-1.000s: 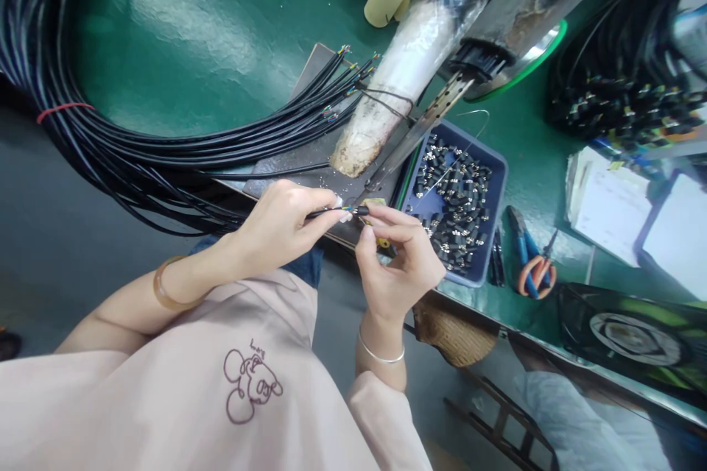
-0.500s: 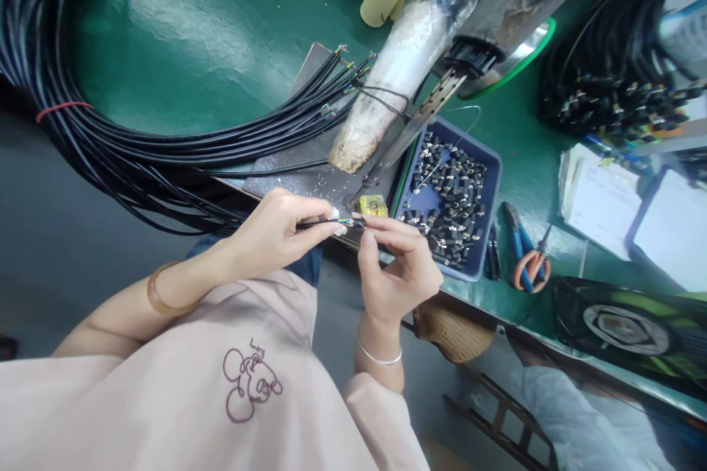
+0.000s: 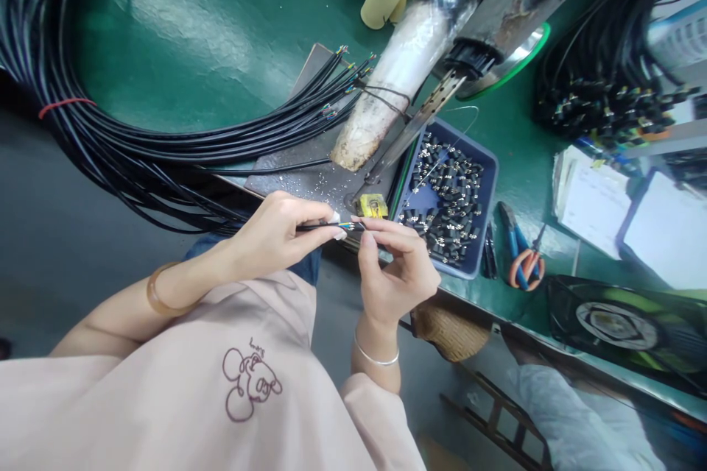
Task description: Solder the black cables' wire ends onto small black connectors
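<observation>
A worker in a pale pink top (image 3: 276,397) joins both hands over the near edge of a green worktop (image 3: 188,37). The left hand (image 3: 276,232), with a tan bangle at its wrist, has its fingers clamped on a black cable (image 3: 314,226), whose bared coloured wires (image 3: 346,225) point to 3 o'clock. The right hand (image 3: 395,265), wearing a silver bracelet, pinches a small dark piece (image 3: 359,225) at the wire ends between thumb and forefinger; its details are too small to make out.

Clockwise from where the hands meet: at 12 o'clock, the mouth of a plastic-wrapped white tube (image 3: 375,107); at 1 o'clock, a soldering iron (image 3: 434,104), its tip angled down towards the hands. A yellow block (image 3: 373,206) sits just beyond the right fingertips, at 2 o'clock. Also towards 2 o'clock, a blue-grey tray (image 3: 424,199) holds many black connectors (image 3: 453,180) with metal ends, and a second cable bundle (image 3: 602,59) lies farther off. Pliers (image 3: 513,235) with blue and orange handles lie at 3 o'clock. From 9 to 10 o'clock sweeps a thick coil of black cables (image 3: 127,125), tied with a red band (image 3: 66,104).
</observation>
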{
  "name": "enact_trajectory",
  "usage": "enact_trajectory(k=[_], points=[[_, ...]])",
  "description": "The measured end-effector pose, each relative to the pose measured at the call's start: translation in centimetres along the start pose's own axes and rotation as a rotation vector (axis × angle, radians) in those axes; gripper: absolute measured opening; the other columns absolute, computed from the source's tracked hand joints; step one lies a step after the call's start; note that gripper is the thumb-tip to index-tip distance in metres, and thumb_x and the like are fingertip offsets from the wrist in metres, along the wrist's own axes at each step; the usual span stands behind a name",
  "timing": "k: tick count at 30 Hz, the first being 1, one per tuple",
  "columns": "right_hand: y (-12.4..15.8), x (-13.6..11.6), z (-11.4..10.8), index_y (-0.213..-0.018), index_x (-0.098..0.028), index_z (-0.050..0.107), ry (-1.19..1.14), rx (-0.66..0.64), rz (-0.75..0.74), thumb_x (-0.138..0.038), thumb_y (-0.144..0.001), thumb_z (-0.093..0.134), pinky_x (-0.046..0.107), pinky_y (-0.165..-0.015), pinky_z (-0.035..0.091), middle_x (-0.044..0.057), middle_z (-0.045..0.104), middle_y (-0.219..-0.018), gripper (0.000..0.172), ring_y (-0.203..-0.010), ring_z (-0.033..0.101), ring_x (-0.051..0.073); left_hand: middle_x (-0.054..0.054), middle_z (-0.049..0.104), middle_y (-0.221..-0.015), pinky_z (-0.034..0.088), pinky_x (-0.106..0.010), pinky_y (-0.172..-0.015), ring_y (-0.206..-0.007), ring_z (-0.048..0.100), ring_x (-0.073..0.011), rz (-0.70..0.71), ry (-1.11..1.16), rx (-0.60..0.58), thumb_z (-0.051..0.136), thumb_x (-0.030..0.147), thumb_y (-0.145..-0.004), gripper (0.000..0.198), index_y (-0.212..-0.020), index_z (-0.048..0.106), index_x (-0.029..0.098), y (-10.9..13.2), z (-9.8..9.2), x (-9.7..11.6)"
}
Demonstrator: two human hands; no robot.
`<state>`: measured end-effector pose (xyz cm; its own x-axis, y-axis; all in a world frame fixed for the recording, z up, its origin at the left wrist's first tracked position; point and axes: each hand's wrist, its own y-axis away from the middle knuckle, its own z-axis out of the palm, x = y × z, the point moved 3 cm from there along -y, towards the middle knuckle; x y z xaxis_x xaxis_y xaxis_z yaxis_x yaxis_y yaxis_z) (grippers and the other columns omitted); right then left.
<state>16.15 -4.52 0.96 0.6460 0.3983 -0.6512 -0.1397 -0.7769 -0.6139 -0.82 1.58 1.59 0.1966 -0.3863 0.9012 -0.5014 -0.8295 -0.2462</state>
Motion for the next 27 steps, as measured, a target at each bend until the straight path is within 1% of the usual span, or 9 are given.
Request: enact_trajectory(k=[6,10,12,14,16,18,22,24,27], points=[[0.1,0.0,0.0,-0.096,-0.023,0.066,-0.051,-0.002,0.007,-0.006,-0.087,0.072,0.027,-0.076,0.064,0.0,0.079,-0.095,0.021,-0.089,0.079,0.015,0.008,0.037,-0.056,0.027,-0.022,-0.051,-0.054,0.029,-0.0078,-0.01,-0.001,-0.013,0.066,0.022,-0.094,0.028,-0.067,0.062,0.014,0.2,0.0,-0.1],[0.1,0.0,0.2,-0.103,-0.024,0.063,-0.025,-0.106,-0.011,-0.007,-0.092,0.066,0.027,-0.078,0.063,0.003,0.079,-0.104,0.021,-0.095,0.078,0.016,0.008,0.045,-0.054,0.03,-0.021,-0.051,-0.052,0.034,-0.007,0.005,0.001,-0.015,0.066,0.022,-0.094,0.027,-0.068,0.065,0.013,0.2,0.1,-0.1],[0.1,0.0,0.4,-0.104,-0.024,0.061,-0.016,-0.158,-0.048,-0.009,-0.094,0.063,0.025,-0.075,0.061,0.002,0.077,-0.1,0.018,-0.091,0.077,0.014,0.007,0.05,-0.053,0.031,-0.021,-0.051,-0.05,0.037,-0.0068,0.031,-0.006,-0.005,0.068,0.021,-0.093,0.024,-0.07,0.067,0.013,0.2,0.1,-0.2],[0.1,-0.1,0.6,-0.102,-0.024,0.059,-0.05,-0.155,-0.049,-0.013,-0.097,0.061,0.024,-0.07,0.058,0.0,0.073,-0.092,0.013,-0.084,0.073,0.013,0.005,0.058,-0.056,0.036,-0.021,-0.052,-0.05,0.044,-0.0074,0.075,-0.015,0.009,0.068,0.02,-0.093,0.022,-0.073,0.07,0.013,0.3,0.1,-0.2],[0.0,0.0,0.7,-0.101,-0.025,0.057,-0.13,-0.135,0.035,-0.018,-0.099,0.059,0.022,-0.066,0.055,-0.002,0.067,-0.086,0.007,-0.076,0.068,0.011,0.0,0.068,-0.062,0.042,-0.021,-0.055,-0.053,0.054,-0.0092,0.125,-0.017,0.006,0.068,0.021,-0.094,0.02,-0.077,0.073,0.013,0.3,-0.1,0.0],[-0.2,0.1,0.9,-0.099,-0.025,0.054,-0.248,-0.177,0.174,-0.024,-0.102,0.056,0.019,-0.059,0.051,-0.005,0.061,-0.08,0.004,-0.066,0.062,0.009,-0.003,0.074,-0.069,0.046,-0.02,-0.058,-0.056,0.06,-0.0105,0.187,-0.02,0.004,0.068,0.021,-0.095,0.018,-0.08,0.074,0.014,0.4,-0.3,0.2],[-0.7,0.0,1.4,-0.093,-0.025,0.048,-0.5,-0.415,0.389,-0.038,-0.105,0.052,0.016,-0.045,0.04,-0.008,0.054,-0.069,0.018,-0.05,0.052,0.006,-0.002,0.074,-0.067,0.047,-0.019,-0.057,-0.054,0.06,-0.0094,0.301,-0.063,-0.024,0.063,0.018,-0.097,0.02,-0.081,0.076,0.016,0.7,-0.6,0.8],[-0.9,-0.1,1.3,-0.093,-0.025,0.047,-0.53,-0.463,0.414,-0.041,-0.105,0.053,0.016,-0.043,0.038,-0.009,0.054,-0.067,0.021,-0.048,0.051,0.006,-0.002,0.075,-0.068,0.047,-0.019,-0.056,-0.054,0.061,-0.0091,0.311,-0.047,-0.026,0.062,0.019,-0.099,0.02,-0.086,0.077,0.017,0.8,-0.6,0.8],[-0.9,-0.3,0.9,-0.094,-0.024,0.05,-0.417,-0.363,0.356,-0.038,-0.104,0.056,0.017,-0.044,0.045,-0.008,0.06,-0.068,0.018,-0.05,0.058,0.007,-0.003,0.078,-0.074,0.046,-0.018,-0.055,-0.055,0.062,-0.0086,0.261,0.017,0.005,0.064,0.02,-0.098,0.015,-0.091,0.077,0.016,0.9,-0.3,0.5]])
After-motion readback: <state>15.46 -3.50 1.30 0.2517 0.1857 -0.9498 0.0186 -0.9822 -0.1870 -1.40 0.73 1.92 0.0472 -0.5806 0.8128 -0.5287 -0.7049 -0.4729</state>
